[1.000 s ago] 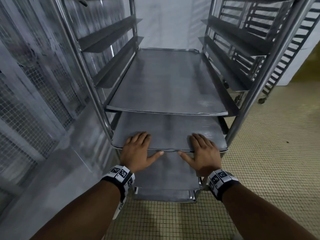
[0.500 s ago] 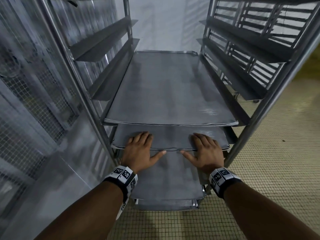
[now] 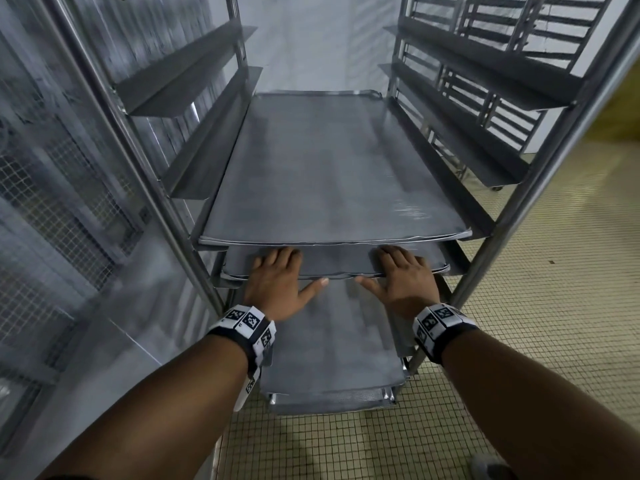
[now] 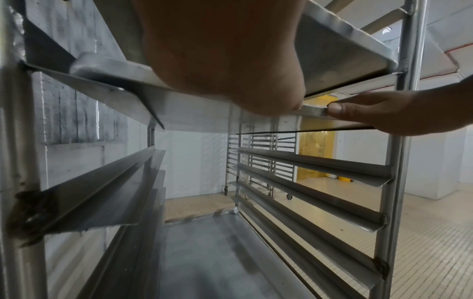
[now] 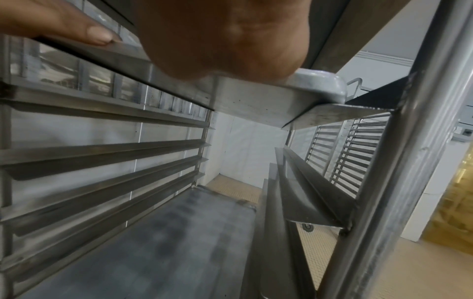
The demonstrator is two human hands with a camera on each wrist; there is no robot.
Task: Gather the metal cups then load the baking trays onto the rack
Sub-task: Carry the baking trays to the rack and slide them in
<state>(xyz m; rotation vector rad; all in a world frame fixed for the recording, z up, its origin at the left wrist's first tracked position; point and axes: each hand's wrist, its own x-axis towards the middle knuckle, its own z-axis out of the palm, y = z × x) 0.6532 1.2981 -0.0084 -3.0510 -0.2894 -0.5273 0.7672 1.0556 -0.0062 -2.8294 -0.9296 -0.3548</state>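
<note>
Left hand (image 3: 277, 284) and right hand (image 3: 403, 282), fingers flat and open, press the near edge of the baking tray (image 3: 332, 263), presumably to seat it squarely on the rack (image 3: 540, 161) runners.

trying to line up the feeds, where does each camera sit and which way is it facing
Head: worn high, looking forward and down into the rack; both forearms show, left hand and right hand flat on the middle tray.
Left wrist: below the tray's edge, looking into the rack; left palm above, right thumb on the rim.
Right wrist: mirrored; right palm above, left thumb.
Both wrist views share the bottom tray.
</note>
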